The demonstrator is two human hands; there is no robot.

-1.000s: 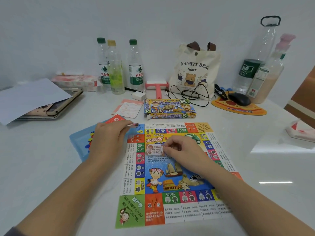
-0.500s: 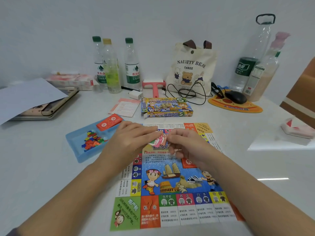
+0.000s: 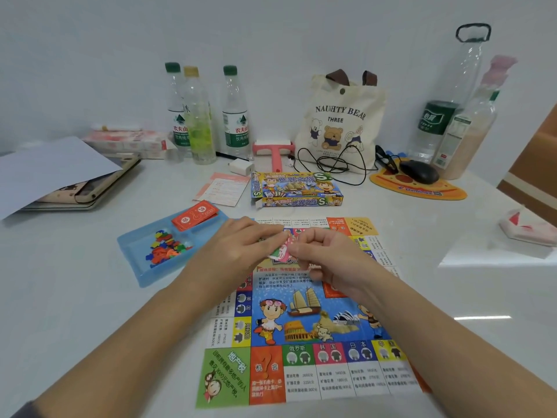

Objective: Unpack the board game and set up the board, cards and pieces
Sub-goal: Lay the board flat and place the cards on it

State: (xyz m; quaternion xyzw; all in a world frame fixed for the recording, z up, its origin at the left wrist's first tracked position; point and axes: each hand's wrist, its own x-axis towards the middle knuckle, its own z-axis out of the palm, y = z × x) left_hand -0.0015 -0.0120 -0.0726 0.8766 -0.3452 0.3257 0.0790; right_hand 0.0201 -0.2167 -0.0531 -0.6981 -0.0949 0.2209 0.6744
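Observation:
The colourful paper game board (image 3: 304,321) lies flat on the white table before me. Above its upper middle, my left hand (image 3: 238,251) and my right hand (image 3: 325,257) meet and together pinch a small stack of pink and green play-money notes (image 3: 281,250). A blue plastic tray (image 3: 144,267) sits left of the board, with small coloured pieces (image 3: 167,250) in one compartment and a stack of red cards (image 3: 196,218) at its far end. The game box (image 3: 297,190) lies just beyond the board.
A pink instruction sheet (image 3: 223,188) lies left of the box. Three water bottles (image 3: 205,116), a canvas tote bag (image 3: 340,119), a black cable, a mouse on an orange pad (image 3: 419,185) and tall bottles line the back. A laptop under paper (image 3: 54,173) sits far left.
My left hand left the tray's edge and came right to meet my right hand, which lifted the notes off the board; both now hold them together. The view shifted slightly.

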